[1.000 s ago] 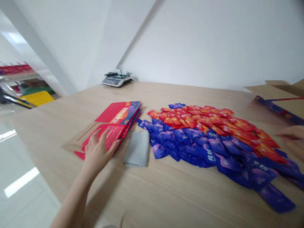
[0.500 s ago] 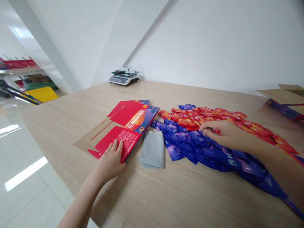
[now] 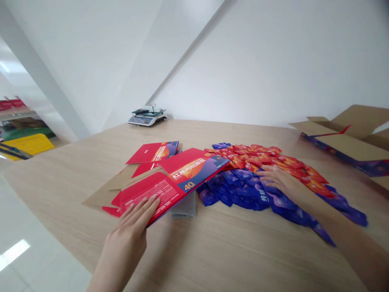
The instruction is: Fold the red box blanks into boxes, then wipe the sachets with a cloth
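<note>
My left hand [image 3: 133,221] grips the near edge of a flat, folded red and blue carton [image 3: 185,168], fingers on top and thumb hidden below. The carton is tilted and raised, partly over a folded grey cloth [image 3: 184,206]. Another flat carton [image 3: 148,154] lies beneath and behind it. Over the heap, my right hand [image 3: 278,178] hovers or rests with fingers loosely extended; nothing shows in them, and contact is unclear. Blue sachets [image 3: 243,192] lie below that hand, with red sachets [image 3: 291,162] behind.
An open carton [image 3: 343,148] with raised flaps stands on the right of the table [image 3: 212,251]. A digital scale [image 3: 147,117] with a dark device on it sits at the back left near the wall. A yellow object [image 3: 30,145] shows beyond the table.
My left hand has lifted the top flat carton and moved it rightward over the cloth, uncovering the one beneath. My right hand's fingers have straightened. The view has turned right.
</note>
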Tool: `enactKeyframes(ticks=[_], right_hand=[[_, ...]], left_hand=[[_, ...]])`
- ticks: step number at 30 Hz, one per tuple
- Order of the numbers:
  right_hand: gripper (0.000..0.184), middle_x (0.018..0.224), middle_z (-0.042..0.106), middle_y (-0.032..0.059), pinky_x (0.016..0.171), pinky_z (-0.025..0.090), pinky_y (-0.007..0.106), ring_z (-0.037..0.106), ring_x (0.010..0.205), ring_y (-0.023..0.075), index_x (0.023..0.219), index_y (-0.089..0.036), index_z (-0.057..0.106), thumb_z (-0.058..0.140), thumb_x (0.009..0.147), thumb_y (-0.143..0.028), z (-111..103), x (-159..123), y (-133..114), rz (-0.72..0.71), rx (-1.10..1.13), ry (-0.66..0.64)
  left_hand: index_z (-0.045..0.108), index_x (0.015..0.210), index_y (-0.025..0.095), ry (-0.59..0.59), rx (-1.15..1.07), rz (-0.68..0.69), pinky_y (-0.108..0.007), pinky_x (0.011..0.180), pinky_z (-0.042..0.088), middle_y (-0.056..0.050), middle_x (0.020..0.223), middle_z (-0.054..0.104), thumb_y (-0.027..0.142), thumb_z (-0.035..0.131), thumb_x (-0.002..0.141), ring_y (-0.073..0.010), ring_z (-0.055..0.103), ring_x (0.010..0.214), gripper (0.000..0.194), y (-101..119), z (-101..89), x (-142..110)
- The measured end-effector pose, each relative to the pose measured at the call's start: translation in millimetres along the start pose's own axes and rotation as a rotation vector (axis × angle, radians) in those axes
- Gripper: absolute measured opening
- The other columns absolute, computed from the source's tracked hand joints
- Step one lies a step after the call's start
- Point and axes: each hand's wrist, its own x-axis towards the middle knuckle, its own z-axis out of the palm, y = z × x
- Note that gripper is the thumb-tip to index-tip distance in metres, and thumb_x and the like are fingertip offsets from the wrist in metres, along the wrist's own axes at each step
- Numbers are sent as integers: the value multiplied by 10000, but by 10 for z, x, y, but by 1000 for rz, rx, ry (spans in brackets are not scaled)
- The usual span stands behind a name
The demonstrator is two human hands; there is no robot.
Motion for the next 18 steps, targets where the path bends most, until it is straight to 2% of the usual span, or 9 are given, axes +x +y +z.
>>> enactKeyframes(ticks=[3,6,8,10,11,13,15,17,18], right_hand=[[559,1196,695,138,920,553,469,671,1078,288,1167,-249,636,373,894,-660,-197,-328,156,156,246,7],[623,1180,708,110,946,541,468,685,1050,284,1129,-241,677,339,887,-705,-368,-758,171,241,477,-20],[618,1075,745,106,871,582,457,721,934,294,1061,-235,715,372,871,-713,-474,-1044,145,319,541,-12],[480,963,767,99,736,622,434,739,784,297,1031,-238,730,538,835,-632,-564,-1302,128,409,556,33],[415,929,771,95,671,628,422,737,717,295,1042,-241,727,626,803,-565,-600,-1415,130,433,559,66],[413,939,771,85,587,624,400,731,662,291,1115,-257,701,734,743,-434,-658,-1606,156,423,562,140],[476,978,767,79,544,621,396,731,669,296,1176,-276,671,755,727,-408,-706,-1746,199,347,551,249],[459,992,766,62,552,629,399,735,710,299,1163,-299,671,752,727,-419,-751,-1839,230,250,531,374],[433,1006,765,48,584,637,397,737,746,296,1145,-314,676,749,731,-417,-771,-1873,234,192,521,430]], left_hand=[[317,1525,312,25,-129,169,-400,1029,510,-19,1385,570,37,365,853,-234,610,1208,727,321,-129,156],[209,1542,355,16,-272,352,-446,1073,464,7,1397,554,25,353,857,-248,559,1267,774,603,-200,331],[206,1539,359,-12,-349,474,-486,1106,415,9,1405,549,21,367,858,-262,513,1312,778,737,-200,444],[234,1530,368,-50,-415,552,-511,1132,367,12,1428,532,1,373,852,-261,459,1358,784,827,-151,539],[266,1519,381,-72,-447,548,-526,1144,339,14,1454,505,-12,374,846,-261,420,1386,788,859,-109,576],[341,1493,394,-113,-539,429,-569,1159,277,7,1539,389,-2,408,838,-283,300,1449,768,904,11,626],[344,1502,367,-164,-739,219,-584,1160,249,-24,1609,237,80,502,835,-322,203,1478,743,933,165,660],[301,1531,306,-183,-1105,-25,-561,1142,302,-82,1622,190,226,583,827,-352,261,1455,763,966,322,704],[319,1527,274,-169,-1333,-156,-548,1120,347,-112,1605,242,312,586,833,-357,355,1412,744,994,388,737]])
